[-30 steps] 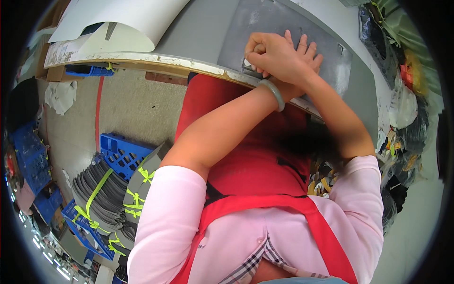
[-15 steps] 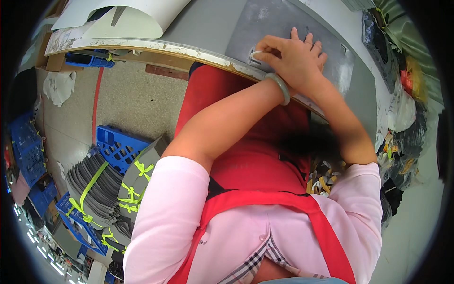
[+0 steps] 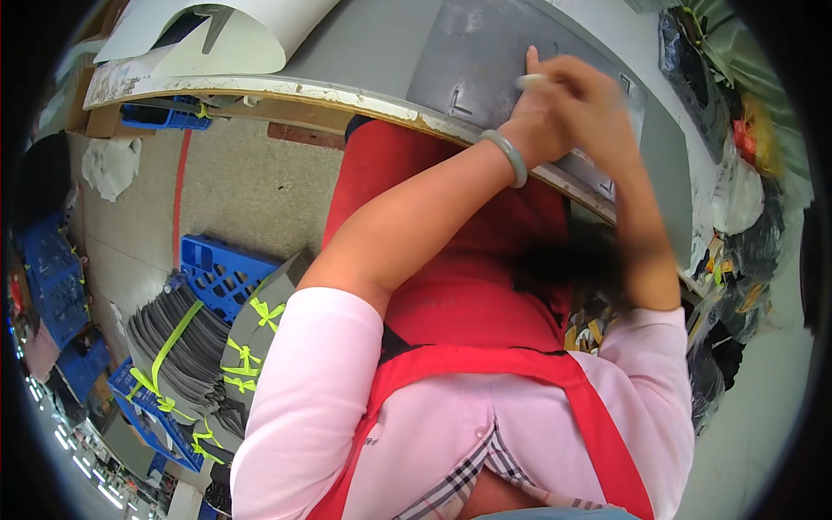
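My left hand (image 3: 536,121), below a pale bangle (image 3: 510,158), rests over a grey marked board (image 3: 472,52). One finger points straight out; the others are mostly behind my right hand. Crossing over it, my right hand (image 3: 598,108) is smeared by motion. Its bent fingers pinch a small white piece (image 3: 530,81), of a kind I cannot make out. An L-shaped corner mark (image 3: 459,106) shows on the board, left of my hands.
The worktable edge (image 3: 399,104) is chipped. A curled white sheet (image 3: 247,39) lies at its left end. On the floor, grey stacked pieces (image 3: 173,347) tied with yellow-green strips stand by a blue crate (image 3: 227,273). Plastic bags (image 3: 737,199) crowd the right side.
My right hand has lifted off the board's left corner mark and moved right, carrying the white piece. It now covers more of my left hand.
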### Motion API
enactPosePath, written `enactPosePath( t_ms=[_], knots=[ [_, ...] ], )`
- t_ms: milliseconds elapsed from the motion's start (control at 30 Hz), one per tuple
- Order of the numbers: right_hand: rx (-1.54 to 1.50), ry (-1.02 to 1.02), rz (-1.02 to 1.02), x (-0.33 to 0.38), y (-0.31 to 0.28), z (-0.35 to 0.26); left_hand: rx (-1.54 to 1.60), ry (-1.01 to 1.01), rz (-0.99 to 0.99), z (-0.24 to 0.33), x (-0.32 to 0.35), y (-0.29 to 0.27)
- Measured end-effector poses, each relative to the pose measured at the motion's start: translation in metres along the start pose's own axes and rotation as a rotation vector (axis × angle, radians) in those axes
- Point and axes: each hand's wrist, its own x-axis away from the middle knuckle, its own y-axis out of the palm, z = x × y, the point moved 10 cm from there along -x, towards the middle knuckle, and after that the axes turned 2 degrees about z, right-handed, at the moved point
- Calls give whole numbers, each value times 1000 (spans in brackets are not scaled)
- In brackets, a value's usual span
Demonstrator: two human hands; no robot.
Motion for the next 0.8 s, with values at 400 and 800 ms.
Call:
enactPosePath(
  t_ms=[400,800],
  knots=[
    [-333,574,538,104,-130,231,40,-40,-165,2,-10,1],
    [-1203,396,475,100,-91,208,654,371,-57,132,34,-90]
  ],
)
